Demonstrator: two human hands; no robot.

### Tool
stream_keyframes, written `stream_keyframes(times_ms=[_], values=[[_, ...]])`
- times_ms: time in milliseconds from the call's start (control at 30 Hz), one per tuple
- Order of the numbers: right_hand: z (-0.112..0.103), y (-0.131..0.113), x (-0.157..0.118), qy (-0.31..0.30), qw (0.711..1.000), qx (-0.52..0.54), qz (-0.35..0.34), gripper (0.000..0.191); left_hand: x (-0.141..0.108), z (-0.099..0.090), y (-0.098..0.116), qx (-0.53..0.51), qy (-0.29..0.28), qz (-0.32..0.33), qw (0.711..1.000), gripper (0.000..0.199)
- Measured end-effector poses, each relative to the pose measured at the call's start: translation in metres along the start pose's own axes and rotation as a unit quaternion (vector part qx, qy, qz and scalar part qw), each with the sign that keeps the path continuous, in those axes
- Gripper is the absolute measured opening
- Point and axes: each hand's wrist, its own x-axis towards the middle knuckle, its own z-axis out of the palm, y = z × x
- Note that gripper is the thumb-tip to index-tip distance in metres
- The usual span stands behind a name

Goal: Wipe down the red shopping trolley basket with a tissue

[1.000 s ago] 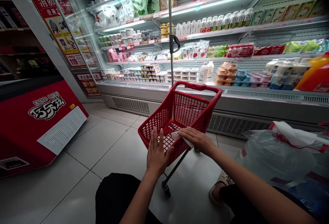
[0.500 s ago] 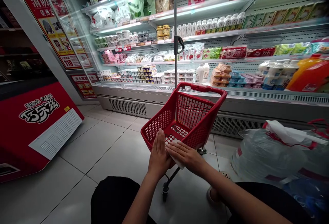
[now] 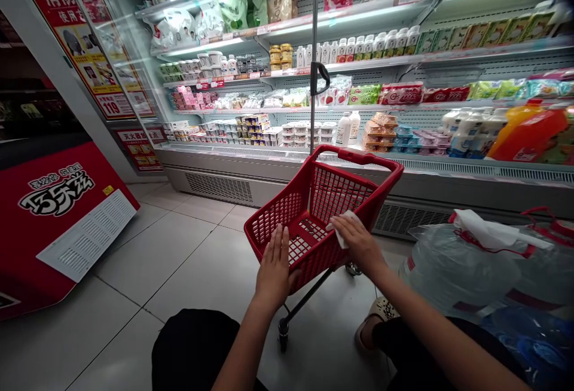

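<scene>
A red shopping cart [image 3: 309, 229] with a slotted plastic basket stands in front of me, tilted in view, its inside showing no goods. My left hand [image 3: 274, 268] lies against the basket's near left corner, fingers stretched out flat, the thumb apart along the near wall. My right hand [image 3: 361, 244] is on the rim of the basket's right side, fingers bent over a white wipe [image 3: 345, 226]. The wipe is pressed between that hand and the rim. Part of it is hidden beneath the fingers; whether it is paper or cloth I cannot tell.
Behind the cart runs a lit refrigerated display [image 3: 287, 74] stocked with bottles, cups and pouches; a black door handle [image 3: 319, 78] hangs in front. A red freezer chest [image 3: 54, 217] stands left. Large wrapped water bottles [image 3: 461, 265] sit on the right. My shoe [image 3: 374, 319] is beside the cart.
My right hand has slid the wipe right and away from me along the basket's rim, apart from my left hand. The left hand has stayed near the same corner. The view shifted slightly.
</scene>
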Motion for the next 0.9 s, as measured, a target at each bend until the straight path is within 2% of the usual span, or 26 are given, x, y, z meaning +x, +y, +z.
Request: stream_keyframes(times_ms=[133, 200, 267, 333, 467, 533, 567, 633, 800, 867, 900], values=[[0.012, -0.069, -0.002, -0.010, 0.998, 0.033, -0.048, 0.073, 0.007, 0.011, 0.024, -0.001, 0.034, -0.003, 0.999, 0.102], [0.008, -0.079, -0.003, -0.029, 0.996, 0.038, -0.082, 0.073, 0.008, 0.015, 0.027, -0.011, 0.045, -0.002, 0.999, 0.101], [-0.002, -0.066, -0.004, -0.049, 0.993, 0.032, -0.104, 0.074, 0.006, 0.015, 0.023, -0.015, 0.048, 0.006, 0.999, 0.097], [-0.016, -0.032, -0.006, -0.060, 0.993, 0.016, -0.099, 0.076, 0.003, 0.011, 0.017, -0.015, 0.044, 0.014, 0.999, 0.093], [-0.039, 0.038, -0.009, -0.037, 0.998, -0.035, -0.028, 0.077, 0.002, 0.004, 0.009, -0.015, 0.027, 0.022, 0.999, 0.092], [-0.040, 0.047, -0.010, -0.016, 0.999, -0.045, 0.005, 0.076, 0.003, 0.002, 0.008, -0.012, 0.020, 0.023, 0.999, 0.095], [-0.037, 0.041, -0.010, -0.007, 0.999, -0.045, 0.020, 0.077, 0.004, 0.002, 0.008, -0.009, 0.018, 0.022, 1.000, 0.097], [-0.026, 0.011, -0.009, 0.004, 0.999, -0.032, 0.033, 0.079, 0.005, 0.003, 0.009, -0.003, 0.017, 0.022, 1.000, 0.101], [0.008, -0.100, -0.005, -0.019, 0.998, 0.037, -0.043, 0.076, 0.006, 0.005, 0.006, -0.004, 0.031, 0.029, 0.999, 0.099], [0.010, -0.117, -0.005, -0.025, 0.995, 0.047, -0.082, 0.073, 0.004, 0.004, 0.003, -0.007, 0.035, 0.031, 0.999, 0.097], [0.009, -0.115, -0.005, -0.029, 0.993, 0.048, -0.102, 0.073, 0.003, 0.003, 0.001, -0.006, 0.033, 0.031, 0.999, 0.097]])
